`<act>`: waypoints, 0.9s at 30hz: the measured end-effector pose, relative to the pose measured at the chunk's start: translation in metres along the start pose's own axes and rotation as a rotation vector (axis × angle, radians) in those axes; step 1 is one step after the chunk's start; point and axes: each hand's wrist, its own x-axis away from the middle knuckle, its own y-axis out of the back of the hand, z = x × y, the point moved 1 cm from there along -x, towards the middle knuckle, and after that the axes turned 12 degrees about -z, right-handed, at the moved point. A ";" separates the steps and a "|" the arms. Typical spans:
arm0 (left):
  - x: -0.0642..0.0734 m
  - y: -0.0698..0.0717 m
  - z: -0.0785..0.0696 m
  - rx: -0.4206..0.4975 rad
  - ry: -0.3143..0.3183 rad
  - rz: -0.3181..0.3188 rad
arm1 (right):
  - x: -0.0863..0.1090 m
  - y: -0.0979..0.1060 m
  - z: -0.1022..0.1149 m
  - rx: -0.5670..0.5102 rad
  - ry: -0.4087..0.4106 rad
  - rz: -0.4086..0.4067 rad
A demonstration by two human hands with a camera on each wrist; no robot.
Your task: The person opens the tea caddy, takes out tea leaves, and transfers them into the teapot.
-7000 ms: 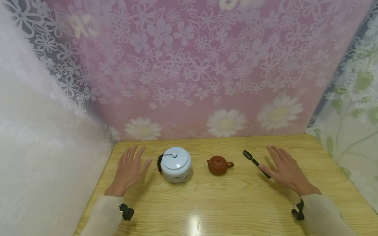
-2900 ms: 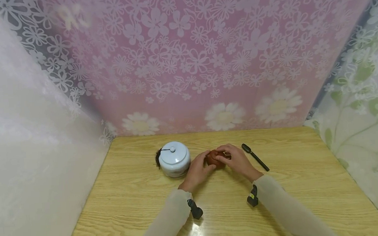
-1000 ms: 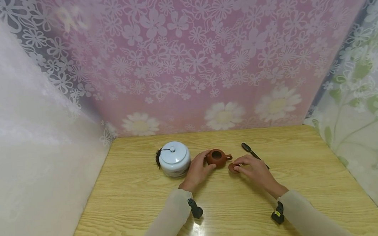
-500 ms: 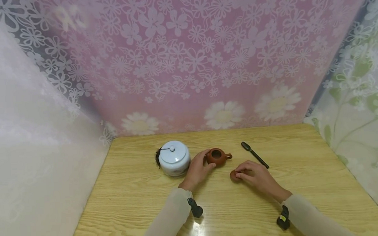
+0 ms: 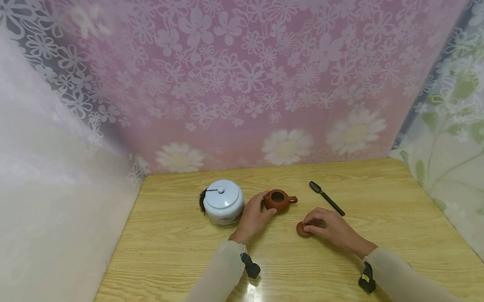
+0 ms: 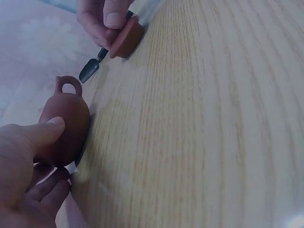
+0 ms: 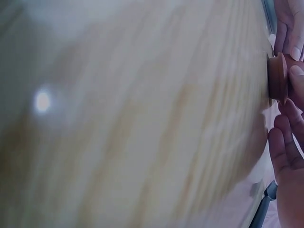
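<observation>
My left hand [image 5: 251, 218] holds a small reddish-brown clay teapot [image 5: 283, 207] from its left side, thumb on the near wall and fingers round the far one. The pot stands upright, its round mouth uncovered and its handle pointing right. Between thumb and fingers, my right hand [image 5: 332, 230] pinches the teapot's lid [image 5: 301, 230], in front and to the right of the pot. In the left wrist view the lid [image 6: 127, 40] is close over the tabletop, its knob hidden by the fingers. The right wrist view shows the lid [image 7: 277, 78] with its flat rim toward the hand.
A pale blue-white lidded jar [image 5: 224, 206] with a black tassel [image 5: 202, 203] stands just left of my left hand. Behind my right hand lies a slim black scoop [image 5: 327, 199]. Floral-patterned curtains [image 5: 239, 101] border the wooden table [image 5: 170, 264].
Both hands came in from the table's sides to the teapot. The right hand lifted off the lid and carried it toward the front right; the left hand stays on the pot.
</observation>
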 end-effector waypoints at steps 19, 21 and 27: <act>0.003 0.006 -0.009 0.007 -0.049 0.011 | -0.007 0.006 0.003 0.043 -0.047 0.007; 0.004 0.010 -0.016 0.007 -0.071 0.015 | -0.010 0.008 0.005 0.044 -0.044 -0.004; 0.002 0.030 -0.041 -0.009 -0.118 0.003 | -0.024 0.013 0.012 0.027 -0.036 -0.030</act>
